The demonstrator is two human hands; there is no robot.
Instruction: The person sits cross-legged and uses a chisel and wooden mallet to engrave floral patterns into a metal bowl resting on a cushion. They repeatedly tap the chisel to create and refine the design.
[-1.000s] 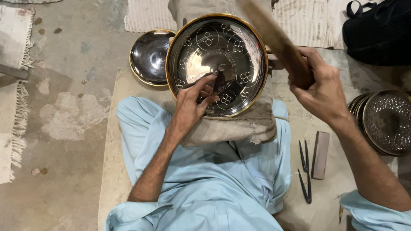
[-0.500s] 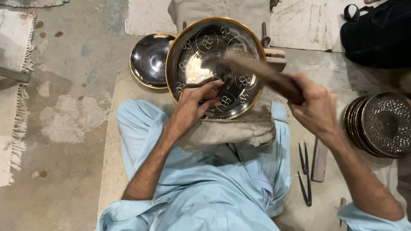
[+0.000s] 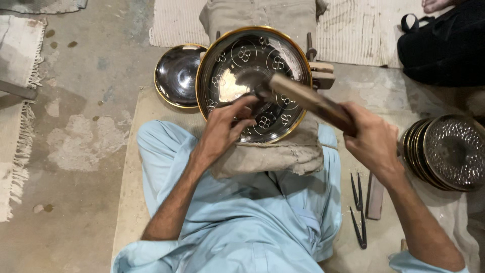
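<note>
Dark gold-rimmed engraved plate (image 3: 255, 81) propped on a cloth pad (image 3: 273, 154) over the lap.
Left hand (image 3: 227, 126) fingers pinched at its face, tool unclear; right hand (image 3: 371, 139) grips a wooden mallet (image 3: 308, 101). Smaller dish (image 3: 177, 76) beside; plate stack (image 3: 452, 151) right.

Dark gold-rimmed plate (image 3: 252, 81), flower-circle engravings; pale-blue trousers (image 3: 242, 212).

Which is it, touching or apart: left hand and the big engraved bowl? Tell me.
Touching. The head view shows the left hand with its fingers pressed onto the engraved bowl's inner surface near the lower rim.
</note>
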